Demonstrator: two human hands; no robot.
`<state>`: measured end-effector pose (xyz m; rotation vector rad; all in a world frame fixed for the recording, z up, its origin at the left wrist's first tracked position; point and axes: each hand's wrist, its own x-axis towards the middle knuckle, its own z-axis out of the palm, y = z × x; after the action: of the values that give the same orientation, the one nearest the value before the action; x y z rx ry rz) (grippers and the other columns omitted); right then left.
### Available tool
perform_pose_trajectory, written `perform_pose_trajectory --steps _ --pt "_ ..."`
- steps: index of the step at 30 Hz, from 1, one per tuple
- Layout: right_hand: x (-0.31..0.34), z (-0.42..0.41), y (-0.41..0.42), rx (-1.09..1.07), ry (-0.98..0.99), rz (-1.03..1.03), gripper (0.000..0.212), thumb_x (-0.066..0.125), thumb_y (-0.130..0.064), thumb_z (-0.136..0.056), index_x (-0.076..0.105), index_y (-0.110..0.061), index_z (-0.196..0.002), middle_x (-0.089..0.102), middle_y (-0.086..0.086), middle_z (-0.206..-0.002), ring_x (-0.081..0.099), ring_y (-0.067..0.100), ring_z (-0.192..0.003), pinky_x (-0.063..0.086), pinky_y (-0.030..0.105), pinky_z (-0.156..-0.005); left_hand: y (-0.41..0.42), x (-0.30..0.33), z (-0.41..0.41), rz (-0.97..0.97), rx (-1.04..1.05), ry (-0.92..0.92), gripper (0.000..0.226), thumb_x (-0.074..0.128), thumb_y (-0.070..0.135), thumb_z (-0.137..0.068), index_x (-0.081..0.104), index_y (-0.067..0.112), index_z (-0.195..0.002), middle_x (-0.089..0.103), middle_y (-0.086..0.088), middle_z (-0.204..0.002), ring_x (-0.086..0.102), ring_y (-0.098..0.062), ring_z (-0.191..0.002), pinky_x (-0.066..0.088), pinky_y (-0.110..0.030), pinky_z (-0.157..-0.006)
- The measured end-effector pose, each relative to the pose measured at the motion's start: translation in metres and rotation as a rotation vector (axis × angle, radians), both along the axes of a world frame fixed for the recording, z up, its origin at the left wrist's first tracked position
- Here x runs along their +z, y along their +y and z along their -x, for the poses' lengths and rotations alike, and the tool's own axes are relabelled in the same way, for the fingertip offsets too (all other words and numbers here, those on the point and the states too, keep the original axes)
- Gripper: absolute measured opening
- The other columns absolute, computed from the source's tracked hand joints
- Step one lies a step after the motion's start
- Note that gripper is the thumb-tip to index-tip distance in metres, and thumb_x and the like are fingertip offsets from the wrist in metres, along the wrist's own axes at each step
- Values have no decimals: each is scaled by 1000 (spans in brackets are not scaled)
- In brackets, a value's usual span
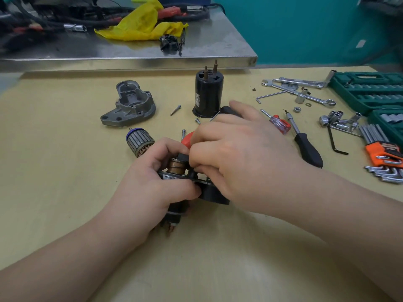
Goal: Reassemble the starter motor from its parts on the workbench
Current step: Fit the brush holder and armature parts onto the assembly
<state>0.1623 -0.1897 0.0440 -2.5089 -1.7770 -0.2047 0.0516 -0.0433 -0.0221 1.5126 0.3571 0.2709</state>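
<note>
Head cam view: the half-built starter motor assembly (185, 173) sits near the middle of the wooden workbench (65, 192). Left hand (152, 177) is wrapped round it, fingers curled over the copper-coloured coil end. Right hand (235, 158) has its fingertips pinched down on the top of the same assembly; can't tell what's between them. Armature (139, 142) lies just left, aluminium end housing (130, 105) further back, black motor can (208, 94) upright behind, screwdrivers (305, 138) off right.
</note>
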Motion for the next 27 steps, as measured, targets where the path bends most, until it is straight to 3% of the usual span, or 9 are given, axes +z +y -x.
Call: perform_pose_trajectory --steps 3,6,8,11,13,17,22,27 --pt "-1 -9 0 5 151 -70 11 64 -43 -101 73 -42 -107 62 -19 -120 52 12 -124 19 49 -126 0 0 2 -3 -5 4 48 84 5 -54 69 21 -97 68 -11 -84 64 -30 -63 59 -46 -56" --pt "0 -21 -1 32 449 -182 16 79 -42 -91 75 -35 -104 67 -15 -115 60 6 -116 43 41 -110 0 -1 4 7 -11 -11 49 86 16 -50 69 22 -96 68 -11 -85 65 -29 -64 59 -45 -56" --pt "2 -26 -3 10 602 -356 15 80 -38 -92 74 -32 -103 70 -14 -112 64 4 -112 50 35 -99 1 -1 6 15 -13 -29 48 86 18 -50 68 24 -95 70 -11 -85 67 -29 -65 60 -45 -56" --pt "4 -33 -5 -13 534 -463 11 74 -37 -96 74 -30 -105 70 -13 -114 63 6 -114 48 31 -98 3 -3 7 31 -1 -39 49 87 20 -50 69 27 -95 73 -6 -88 68 -31 -70 61 -49 -61" --pt "5 -33 -3 18 415 -337 23 67 -48 -98 76 -30 -109 67 -15 -119 56 6 -120 43 29 -104 3 -3 8 22 -6 -46 49 87 20 -50 69 28 -95 72 -6 -87 68 -30 -69 60 -49 -59" --pt "6 -24 1 17 246 81 53 44 -73 -90 76 -39 -117 58 -22 -129 42 9 -132 29 45 -119 0 -3 9 -85 -33 -59 50 86 23 -52 70 26 -99 69 -11 -87 66 -23 -67 57 -33 -56" --pt "9 -20 2 13 329 148 47 49 -67 -94 77 -35 -113 58 -26 -116 44 12 -129 35 44 -116 -3 -3 11 -183 -37 -82 49 83 29 -51 70 31 -98 71 -7 -93 66 -21 -71 54 -33 -61" --pt "7 -10 2 -44 456 119 26 64 -50 -99 63 -37 -121 64 -6 -116 54 18 -116 51 45 -97 -9 -5 14 -290 -8 -118 46 77 31 -55 68 33 -100 68 0 -83 59 -15 -62 47 -23 -54"
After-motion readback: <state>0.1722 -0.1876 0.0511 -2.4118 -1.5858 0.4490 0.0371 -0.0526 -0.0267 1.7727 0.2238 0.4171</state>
